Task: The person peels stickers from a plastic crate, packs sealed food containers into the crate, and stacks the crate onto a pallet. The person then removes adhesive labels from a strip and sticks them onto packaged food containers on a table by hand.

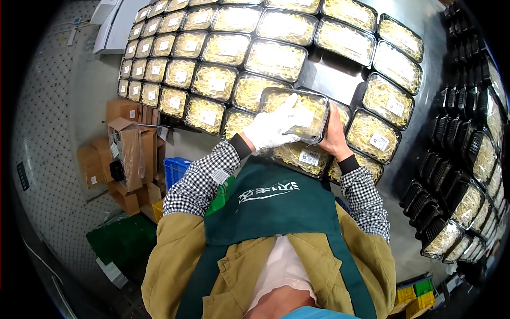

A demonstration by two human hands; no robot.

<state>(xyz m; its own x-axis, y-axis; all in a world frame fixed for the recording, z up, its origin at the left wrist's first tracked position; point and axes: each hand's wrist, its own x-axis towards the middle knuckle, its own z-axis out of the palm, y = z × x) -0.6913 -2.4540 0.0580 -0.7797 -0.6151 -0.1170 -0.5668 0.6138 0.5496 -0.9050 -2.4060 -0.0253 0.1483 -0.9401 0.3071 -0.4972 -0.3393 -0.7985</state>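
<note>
A clear-lidded black tray of bean sprouts (313,101) is held up in front of my apron, tilted above other packs. My left hand (271,126), in a white glove, grips it from the left, with fingers and thumb over the lid beside a white label (303,118). Bare and wrapped round the right edge of the same tray is my right hand (334,133). Right below sits another labelled pack of bean sprouts (303,158). To the right of my right hand lies one more labelled pack (373,135). The held tray's underside is hidden.
Rows of packed sprout trays (215,80) cover the metal table (332,80). On the right stand stacks of black trays (451,133) and more filled packs (470,204). Cardboard boxes (127,154) and a blue crate (175,171) stand on the left. Yellow crates (411,300) are at lower right.
</note>
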